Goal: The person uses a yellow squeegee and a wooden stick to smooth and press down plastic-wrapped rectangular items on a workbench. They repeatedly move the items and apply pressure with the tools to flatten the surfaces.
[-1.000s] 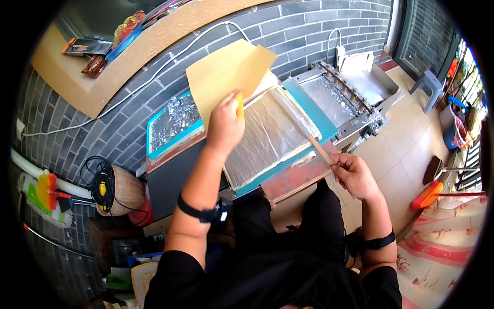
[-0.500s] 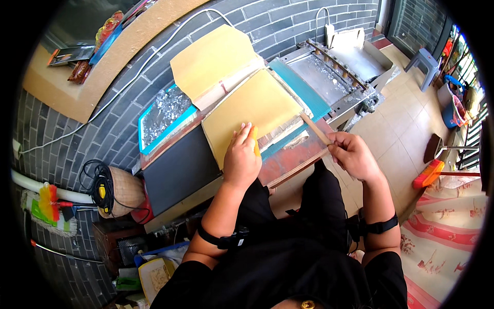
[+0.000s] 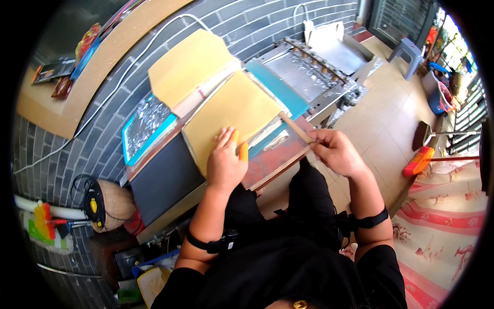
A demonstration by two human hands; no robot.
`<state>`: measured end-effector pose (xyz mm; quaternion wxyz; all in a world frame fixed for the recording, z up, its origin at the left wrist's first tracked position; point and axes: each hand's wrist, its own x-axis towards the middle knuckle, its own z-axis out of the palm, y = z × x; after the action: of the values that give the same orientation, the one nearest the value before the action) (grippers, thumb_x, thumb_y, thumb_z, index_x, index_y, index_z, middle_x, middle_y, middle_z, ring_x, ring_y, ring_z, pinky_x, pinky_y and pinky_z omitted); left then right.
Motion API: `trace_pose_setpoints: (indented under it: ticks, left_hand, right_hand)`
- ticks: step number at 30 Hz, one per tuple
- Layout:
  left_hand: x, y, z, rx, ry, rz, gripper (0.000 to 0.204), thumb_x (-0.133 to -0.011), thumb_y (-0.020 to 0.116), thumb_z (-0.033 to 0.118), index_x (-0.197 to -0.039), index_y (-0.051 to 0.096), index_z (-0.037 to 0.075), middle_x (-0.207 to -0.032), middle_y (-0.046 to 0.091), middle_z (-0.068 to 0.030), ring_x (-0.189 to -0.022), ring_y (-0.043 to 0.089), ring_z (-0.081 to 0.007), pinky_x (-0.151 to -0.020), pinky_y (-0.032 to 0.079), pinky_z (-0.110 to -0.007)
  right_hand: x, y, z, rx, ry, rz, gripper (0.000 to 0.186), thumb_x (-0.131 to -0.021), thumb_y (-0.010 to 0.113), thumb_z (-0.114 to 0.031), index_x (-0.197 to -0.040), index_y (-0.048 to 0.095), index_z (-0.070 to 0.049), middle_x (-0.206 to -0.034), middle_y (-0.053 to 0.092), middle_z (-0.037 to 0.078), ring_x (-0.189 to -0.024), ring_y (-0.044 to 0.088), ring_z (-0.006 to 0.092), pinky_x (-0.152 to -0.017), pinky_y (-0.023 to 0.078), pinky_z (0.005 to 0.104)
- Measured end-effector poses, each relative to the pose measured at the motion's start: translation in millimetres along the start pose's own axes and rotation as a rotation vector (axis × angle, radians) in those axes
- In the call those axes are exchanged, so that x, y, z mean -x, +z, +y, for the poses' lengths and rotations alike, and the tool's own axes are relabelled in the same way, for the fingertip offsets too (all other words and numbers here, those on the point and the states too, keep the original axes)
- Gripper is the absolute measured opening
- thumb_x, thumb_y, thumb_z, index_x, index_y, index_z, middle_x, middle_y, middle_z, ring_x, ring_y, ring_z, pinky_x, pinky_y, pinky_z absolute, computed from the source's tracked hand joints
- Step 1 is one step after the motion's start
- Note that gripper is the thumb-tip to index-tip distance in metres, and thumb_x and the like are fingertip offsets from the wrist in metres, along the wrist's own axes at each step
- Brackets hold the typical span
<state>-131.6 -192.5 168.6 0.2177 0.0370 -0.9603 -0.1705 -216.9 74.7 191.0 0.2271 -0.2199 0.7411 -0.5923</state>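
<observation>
A stack of papers topped by a yellow sheet (image 3: 234,105) lies on the work table, its near right edge showing rough, uneven layers. My left hand (image 3: 226,162) rests on the sheet's near part, fingers stretched flat; yellow covers show on the thumb and a finger. In my right hand (image 3: 337,150), thumb and fingers pinch a thin, flat wooden-looking strip (image 3: 296,126). Its far end meets the stack's right corner. Behind lies a second yellow sheet (image 3: 188,69) on pale papers. A crumpled pale scrap (image 3: 276,140) sits beside the stack's near edge.
Left of the stack are a blue-rimmed tray (image 3: 168,123) of silvery flakes and a dark board (image 3: 164,177). A teal ridged mat (image 3: 283,92) and a metal machine (image 3: 314,69) stand right. A grey stool (image 3: 408,54) and an orange broom (image 3: 418,162) are on the floor.
The whole view has shifted, so the scene sits further left. My left thumb has spread away from the fingers. The strip stays at the stack's right corner in my right hand.
</observation>
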Motion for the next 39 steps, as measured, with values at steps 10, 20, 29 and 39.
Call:
trace_pose_setpoints:
  ticks: [10, 20, 29, 39]
  left_hand:
    - [-112, 11, -41, 1.389, -0.753, -0.156, 0.045, -0.095, 0.055, 0.026, -0.128, 0.048, -0.003, -0.113, 0.062, -0.0238, -0.107, 0.062, -0.033, -0.089, 0.052, -0.042]
    - [-98, 2, -65, 1.318, -0.8, 0.007, 0.022, -0.084, 0.06, 0.005, -0.106, 0.06, 0.004, -0.092, 0.064, -0.006, -0.079, 0.064, -0.0175, -0.069, 0.054, -0.03]
    - [-71, -36, -110, 1.577, -0.603, 0.051, 0.025, -0.088, 0.057, 0.006, -0.113, 0.057, 0.004, -0.102, 0.065, -0.0074, -0.094, 0.064, -0.0194, -0.084, 0.051, -0.033]
    - [-9, -104, -183, 1.692, -0.406, 0.085, 0.035, -0.096, 0.05, 0.017, -0.129, 0.05, 0.005, -0.12, 0.062, -0.0098, -0.111, 0.059, -0.0237, -0.098, 0.046, -0.039]
  right_hand:
    - [13, 4, -19, 0.245, -0.063, 0.027, 0.021, -0.087, 0.057, -0.007, -0.104, 0.065, 0.001, -0.061, 0.049, 0.011, -0.057, 0.046, 0.0145, -0.056, 0.043, 0.0323]
    - [76, -38, -10, 0.123, 0.004, -0.199, 0.03, -0.081, 0.061, 0.005, -0.111, 0.064, 0.004, -0.067, 0.057, 0.005, -0.059, 0.052, 0.0098, -0.053, 0.042, 0.0269]
    - [62, -33, -10, -0.056, 0.134, 0.001, 0.028, -0.089, 0.056, 0.003, -0.117, 0.061, 0.004, -0.067, 0.05, -0.003, -0.057, 0.045, 0.0035, -0.05, 0.036, 0.0209]
    - [54, -20, -2, -0.022, 0.116, -0.052, 0.026, -0.089, 0.057, 0.003, -0.115, 0.062, 0.004, -0.067, 0.052, -0.002, -0.057, 0.046, 0.0037, -0.05, 0.037, 0.0217]
